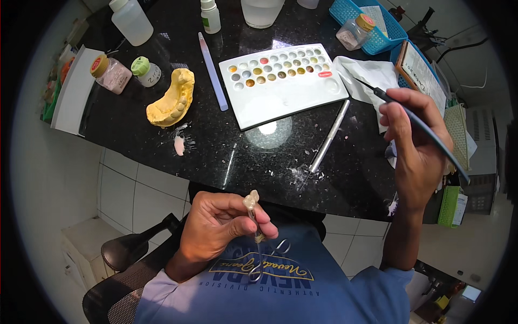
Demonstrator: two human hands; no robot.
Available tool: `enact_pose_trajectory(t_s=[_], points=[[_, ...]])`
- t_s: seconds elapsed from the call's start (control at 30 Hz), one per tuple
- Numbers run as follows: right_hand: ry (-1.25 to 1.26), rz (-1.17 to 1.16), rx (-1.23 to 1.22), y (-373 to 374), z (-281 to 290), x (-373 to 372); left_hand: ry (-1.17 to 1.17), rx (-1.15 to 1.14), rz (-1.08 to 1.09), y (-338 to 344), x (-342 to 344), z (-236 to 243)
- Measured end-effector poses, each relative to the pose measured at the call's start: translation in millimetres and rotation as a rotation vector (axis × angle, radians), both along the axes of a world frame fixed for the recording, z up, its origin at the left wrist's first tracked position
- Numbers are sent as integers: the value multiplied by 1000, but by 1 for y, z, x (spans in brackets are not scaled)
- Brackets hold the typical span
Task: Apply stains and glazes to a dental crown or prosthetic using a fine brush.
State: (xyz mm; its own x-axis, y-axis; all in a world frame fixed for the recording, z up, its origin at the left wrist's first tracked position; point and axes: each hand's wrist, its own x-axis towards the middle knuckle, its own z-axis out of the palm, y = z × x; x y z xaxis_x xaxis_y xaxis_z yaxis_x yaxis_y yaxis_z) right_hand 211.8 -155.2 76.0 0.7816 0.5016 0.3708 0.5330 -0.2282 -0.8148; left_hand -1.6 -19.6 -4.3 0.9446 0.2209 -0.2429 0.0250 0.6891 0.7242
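Observation:
In my left hand [218, 227], near the desk's front edge, are metal locking forceps [258, 251], with a small beige, tooth-shaped piece [251, 199] at their upper end. My right hand [413, 148] grips a slim dark-handled brush [448, 151], its fine tip pointing left over a crumpled white tissue [350, 70]. Between and beyond my hands lies a white ceramic palette [286, 102] with wells of several colours. A metal handled instrument [329, 137] rests diagonally to its lower right. A yellow dental cast [170, 100] sits to the left, above a pink smear [179, 144].
Jars [110, 75], plastic bottles [132, 24] and a clear container [259, 11] line the back of the black desk [210, 151]. A lilac stick [212, 73] lies beside the palette. Blue baskets [386, 40] and a wooden-edged box [421, 70] crowd the right. A chair [124, 251] is below left.

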Motion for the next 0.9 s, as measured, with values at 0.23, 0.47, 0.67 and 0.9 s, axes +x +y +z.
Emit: enact_pose_trajectory(t_s=[0.23,0.47,0.67,0.9], points=[[-65,55,-109,13,-11,29,-66,-384,-4,-5,1,-12],[-40,57,-143,20,-18,28,-101,-482,12,-5,-1,-14],[-49,61,-128,19,-20,28,-95,-507,-1,-4,-2,-12],[-131,54,-120,17,-24,31,-68,-545,19,-2,-1,-12]])
